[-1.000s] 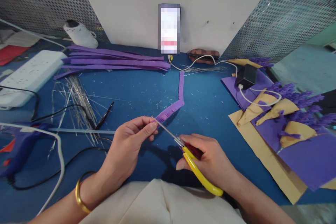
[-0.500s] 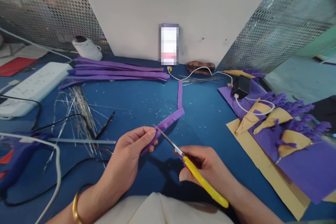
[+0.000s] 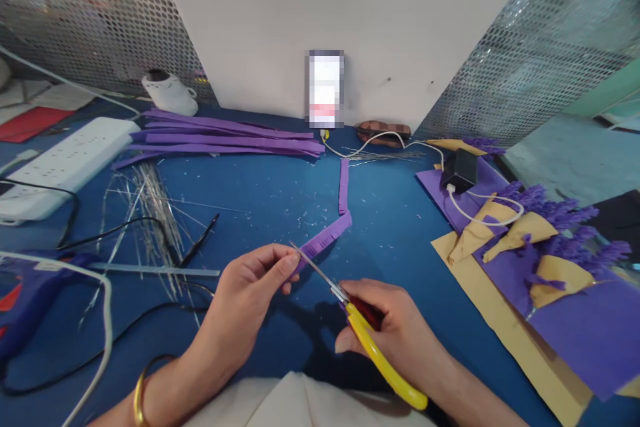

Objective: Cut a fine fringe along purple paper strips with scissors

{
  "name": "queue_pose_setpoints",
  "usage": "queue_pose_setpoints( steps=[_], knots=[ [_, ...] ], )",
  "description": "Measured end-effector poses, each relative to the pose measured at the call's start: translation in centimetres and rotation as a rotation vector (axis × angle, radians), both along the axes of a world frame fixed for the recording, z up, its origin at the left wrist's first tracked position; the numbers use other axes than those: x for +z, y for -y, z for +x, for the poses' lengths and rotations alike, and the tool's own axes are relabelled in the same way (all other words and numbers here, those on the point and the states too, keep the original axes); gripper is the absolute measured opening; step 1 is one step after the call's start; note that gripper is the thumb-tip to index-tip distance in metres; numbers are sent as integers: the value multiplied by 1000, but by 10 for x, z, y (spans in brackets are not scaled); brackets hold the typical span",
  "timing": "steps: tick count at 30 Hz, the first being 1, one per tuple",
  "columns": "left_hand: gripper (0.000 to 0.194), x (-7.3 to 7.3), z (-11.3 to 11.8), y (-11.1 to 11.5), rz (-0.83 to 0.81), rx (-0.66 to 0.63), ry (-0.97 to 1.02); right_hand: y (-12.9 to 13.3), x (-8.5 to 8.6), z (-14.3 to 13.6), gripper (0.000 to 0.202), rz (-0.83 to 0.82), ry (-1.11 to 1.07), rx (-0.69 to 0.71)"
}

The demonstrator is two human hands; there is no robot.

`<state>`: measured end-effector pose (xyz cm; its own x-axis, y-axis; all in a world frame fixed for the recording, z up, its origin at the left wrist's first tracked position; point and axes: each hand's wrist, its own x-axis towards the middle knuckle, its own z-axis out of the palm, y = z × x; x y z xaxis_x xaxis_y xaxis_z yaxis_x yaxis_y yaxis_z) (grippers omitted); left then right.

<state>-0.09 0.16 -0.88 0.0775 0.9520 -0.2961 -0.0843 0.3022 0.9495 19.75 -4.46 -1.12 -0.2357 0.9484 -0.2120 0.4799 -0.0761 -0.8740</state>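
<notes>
Between the thumb and fingers of my left hand (image 3: 255, 283) is pinched a purple paper strip (image 3: 327, 235), its edge snipped into a fringe. The strip runs away from me, bends, and continues toward the back of the table. My right hand (image 3: 385, 317) grips yellow-handled scissors (image 3: 373, 347). Their metal blades point up and left, crossing the strip close to my left fingertips. Whether the blades are fully closed on the paper cannot be made out. Part of the scissors' handle is hidden by my right hand.
Purple strips (image 3: 230, 137) lie at the back, near a white mug (image 3: 170, 95) and phone (image 3: 324, 88). At left are a power strip (image 3: 60, 163), thin wires (image 3: 155, 213) and a glue gun (image 3: 35, 307). Paper-wrapped purple flowers (image 3: 560, 280) and a black adapter (image 3: 459, 170) lie at right.
The scissors and my right hand have shifted slightly left and down. My left hand still pinches the strip, and less of the strip's near end shows below its fingers.
</notes>
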Motion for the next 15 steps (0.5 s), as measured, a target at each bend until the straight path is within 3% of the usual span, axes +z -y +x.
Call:
queue_pose_setpoints(
  steps=[11,15],
  knots=[
    [21,5,0,-1,-92,1,110,0,2,0,37,26,25,0],
    [23,6,1,-2,-133,9,144,-1,1,0,35,-10,-81,0]
  ],
)
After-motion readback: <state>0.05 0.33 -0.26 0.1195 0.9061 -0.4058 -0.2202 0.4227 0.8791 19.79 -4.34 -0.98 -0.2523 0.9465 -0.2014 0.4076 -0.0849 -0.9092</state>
